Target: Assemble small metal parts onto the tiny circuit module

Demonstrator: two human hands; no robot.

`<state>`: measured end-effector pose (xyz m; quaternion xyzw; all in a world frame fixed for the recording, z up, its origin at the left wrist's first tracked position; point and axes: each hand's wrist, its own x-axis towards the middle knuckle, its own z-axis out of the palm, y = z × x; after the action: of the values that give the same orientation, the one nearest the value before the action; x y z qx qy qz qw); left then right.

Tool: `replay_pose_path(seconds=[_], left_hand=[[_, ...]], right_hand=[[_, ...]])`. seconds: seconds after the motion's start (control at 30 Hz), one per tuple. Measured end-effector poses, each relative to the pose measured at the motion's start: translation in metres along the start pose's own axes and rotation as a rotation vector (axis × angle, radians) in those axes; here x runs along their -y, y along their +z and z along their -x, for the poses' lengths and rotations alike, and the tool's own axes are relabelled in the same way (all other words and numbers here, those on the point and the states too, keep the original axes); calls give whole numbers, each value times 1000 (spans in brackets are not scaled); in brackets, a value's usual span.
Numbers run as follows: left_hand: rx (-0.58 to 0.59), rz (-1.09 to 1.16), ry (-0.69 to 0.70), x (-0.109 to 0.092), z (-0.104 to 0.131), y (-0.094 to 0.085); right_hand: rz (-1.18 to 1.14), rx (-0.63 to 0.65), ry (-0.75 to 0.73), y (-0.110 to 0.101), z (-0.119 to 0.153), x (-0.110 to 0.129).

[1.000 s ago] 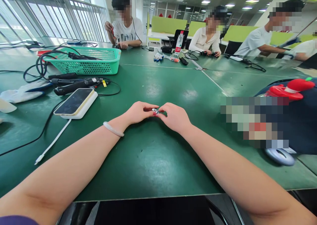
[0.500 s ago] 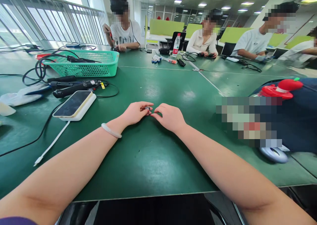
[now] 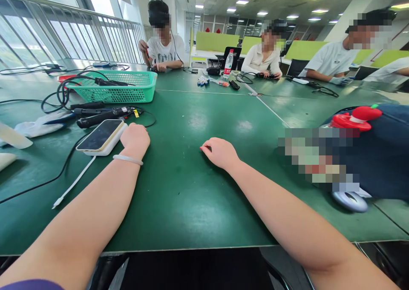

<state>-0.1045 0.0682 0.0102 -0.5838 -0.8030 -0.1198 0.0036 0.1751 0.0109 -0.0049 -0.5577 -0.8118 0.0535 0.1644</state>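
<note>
My left hand (image 3: 136, 139) is curled into a fist beside the right edge of a phone (image 3: 101, 135) that lies on a white block. Its fingers point away from me, so anything inside them is hidden. A pale bangle (image 3: 128, 159) circles the left wrist. Over the middle of the green table (image 3: 188, 205), my right hand (image 3: 220, 152) is closed, thumb and index finger brought together at a red nail. Whatever may sit between those fingertips is too small or too hidden to make out.
Black handheld devices (image 3: 104, 116) with cables and a green basket (image 3: 115, 87) stand at left. A white cable (image 3: 75, 181) runs toward me. To the right are a dark blue bag (image 3: 380, 153), a red-lidded container (image 3: 351, 122) and a greyish-blue oval object (image 3: 349, 200). Several people sit across the table.
My left hand has moved left, away from my right hand, to beside the phone, and curled up. The small shiny thing at its fingers is now out of sight. My right hand has barely moved.
</note>
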Motion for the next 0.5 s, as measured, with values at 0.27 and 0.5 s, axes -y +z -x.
replay_pose_path(seconds=[0.27,0.5], left_hand=[[-40,47,-43,-2,-5,2],[-108,12,-11,-3,-4,2]], right_hand=[[-28,8,17,-1,-1,-1],[-59,8,24,0,-1,-2]])
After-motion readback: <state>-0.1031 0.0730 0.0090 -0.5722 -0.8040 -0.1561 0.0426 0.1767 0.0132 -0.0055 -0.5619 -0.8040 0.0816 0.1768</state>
